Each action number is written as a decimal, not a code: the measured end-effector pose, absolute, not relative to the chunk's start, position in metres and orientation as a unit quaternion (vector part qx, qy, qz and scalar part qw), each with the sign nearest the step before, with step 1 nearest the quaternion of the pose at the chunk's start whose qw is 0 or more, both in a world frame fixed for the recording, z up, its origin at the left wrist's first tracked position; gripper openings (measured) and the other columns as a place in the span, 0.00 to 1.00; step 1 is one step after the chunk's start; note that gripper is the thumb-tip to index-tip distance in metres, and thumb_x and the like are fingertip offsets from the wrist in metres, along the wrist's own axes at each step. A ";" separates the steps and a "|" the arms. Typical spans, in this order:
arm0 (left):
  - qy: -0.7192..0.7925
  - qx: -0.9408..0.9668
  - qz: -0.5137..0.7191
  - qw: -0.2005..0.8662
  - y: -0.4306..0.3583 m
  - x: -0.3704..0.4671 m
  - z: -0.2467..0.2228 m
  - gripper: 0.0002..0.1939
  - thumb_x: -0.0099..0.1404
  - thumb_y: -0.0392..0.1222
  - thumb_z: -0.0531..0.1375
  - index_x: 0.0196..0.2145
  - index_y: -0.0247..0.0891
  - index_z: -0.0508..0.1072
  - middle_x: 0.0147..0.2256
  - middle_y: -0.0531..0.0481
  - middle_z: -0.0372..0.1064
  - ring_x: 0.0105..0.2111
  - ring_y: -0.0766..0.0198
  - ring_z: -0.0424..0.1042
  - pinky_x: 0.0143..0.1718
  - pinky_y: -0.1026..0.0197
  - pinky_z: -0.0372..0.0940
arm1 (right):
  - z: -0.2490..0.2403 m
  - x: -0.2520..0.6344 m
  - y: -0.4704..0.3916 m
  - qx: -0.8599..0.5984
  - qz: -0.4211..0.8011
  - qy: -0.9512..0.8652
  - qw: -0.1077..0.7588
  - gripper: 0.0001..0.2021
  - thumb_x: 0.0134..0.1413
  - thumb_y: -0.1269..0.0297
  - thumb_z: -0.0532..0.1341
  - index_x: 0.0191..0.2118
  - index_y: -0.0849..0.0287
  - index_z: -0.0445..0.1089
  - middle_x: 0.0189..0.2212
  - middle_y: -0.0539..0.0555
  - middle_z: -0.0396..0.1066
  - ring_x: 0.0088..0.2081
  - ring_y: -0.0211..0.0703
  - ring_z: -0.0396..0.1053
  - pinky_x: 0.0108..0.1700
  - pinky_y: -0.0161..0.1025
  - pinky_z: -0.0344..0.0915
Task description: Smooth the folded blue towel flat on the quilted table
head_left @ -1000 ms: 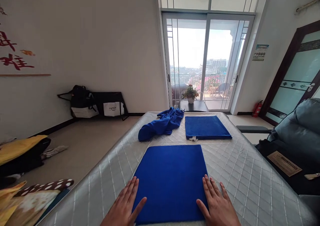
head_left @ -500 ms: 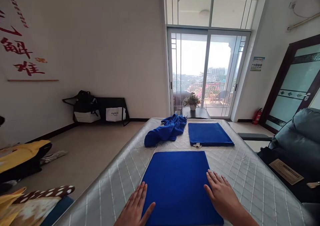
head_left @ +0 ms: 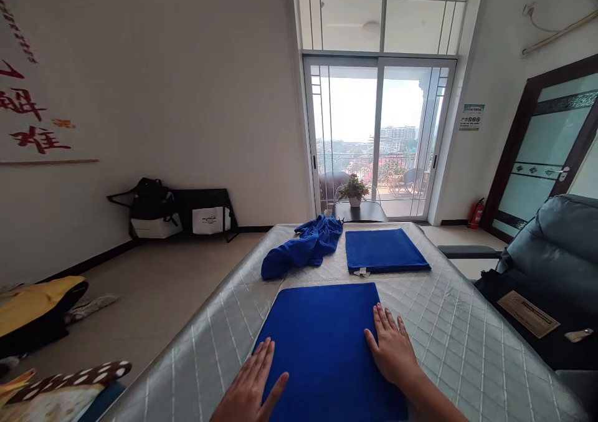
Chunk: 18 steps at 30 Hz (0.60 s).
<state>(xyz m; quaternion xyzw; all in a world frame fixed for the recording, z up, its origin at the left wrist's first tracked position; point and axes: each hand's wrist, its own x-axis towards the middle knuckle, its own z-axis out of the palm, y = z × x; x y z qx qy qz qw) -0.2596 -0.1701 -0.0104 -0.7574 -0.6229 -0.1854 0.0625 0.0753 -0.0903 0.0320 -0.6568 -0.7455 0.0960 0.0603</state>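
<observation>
A flat blue cloth [head_left: 324,347], squared at its far corners, lies on the silvery quilted mattress [head_left: 467,341] right in front of me. My left hand [head_left: 255,378] rests open along its left edge, thumb spread away from the fingers. On the right edge my right hand [head_left: 391,347] lies open, fingers pointing away from me. Beyond, a folded blue cloth stack [head_left: 387,250] with a white tag sits at the far right of the mattress. A crumpled blue cloth [head_left: 306,244] is heaped to its left.
Behind the mattress stands a small table [head_left: 369,212] with a potted plant [head_left: 355,190]. A dark armchair [head_left: 551,241] is on the right. Clothes [head_left: 42,297] lie at the left, and a black backpack [head_left: 152,201] rests by the wall.
My right hand has slid slightly farther up the right edge of the flat cloth. My left hand stays at the left edge. The view has turned a little to the right.
</observation>
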 end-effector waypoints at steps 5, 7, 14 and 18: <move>-0.524 -0.841 -0.136 0.012 -0.146 -0.169 0.013 0.33 0.72 0.60 0.47 0.67 0.41 0.54 0.66 0.44 0.55 0.64 0.53 0.57 0.62 0.50 0.60 | 0.030 0.077 -0.089 -0.653 0.098 -0.748 0.071 0.35 0.66 0.47 0.37 0.71 0.62 0.37 0.71 0.53 0.34 0.71 0.47 0.31 0.69 0.52 0.29; -0.495 -0.858 -0.136 0.018 -0.130 -0.126 0.019 0.34 0.73 0.60 0.44 0.68 0.37 0.53 0.67 0.41 0.52 0.66 0.53 0.53 0.63 0.48 0.58 | 0.028 0.079 -0.089 -0.649 0.093 -0.752 0.069 0.34 0.66 0.48 0.37 0.71 0.63 0.38 0.71 0.54 0.35 0.71 0.48 0.32 0.69 0.53 0.29; -0.494 -0.861 -0.122 -0.009 -0.075 -0.048 0.020 0.35 0.74 0.57 0.38 0.68 0.29 0.50 0.68 0.37 0.48 0.69 0.51 0.43 0.68 0.44 0.48 | 0.020 0.081 -0.088 -0.627 0.065 -0.775 0.046 0.30 0.65 0.63 0.42 0.71 0.59 0.40 0.71 0.54 0.34 0.71 0.50 0.31 0.68 0.55 0.30; -0.514 -0.850 -0.115 -0.005 -0.067 -0.068 0.013 0.36 0.74 0.58 0.39 0.68 0.30 0.51 0.68 0.38 0.47 0.68 0.52 0.44 0.68 0.46 0.47 | 0.023 0.080 -0.088 -0.636 0.077 -0.765 0.062 0.30 0.67 0.58 0.39 0.71 0.62 0.39 0.71 0.56 0.34 0.71 0.50 0.32 0.68 0.55 0.30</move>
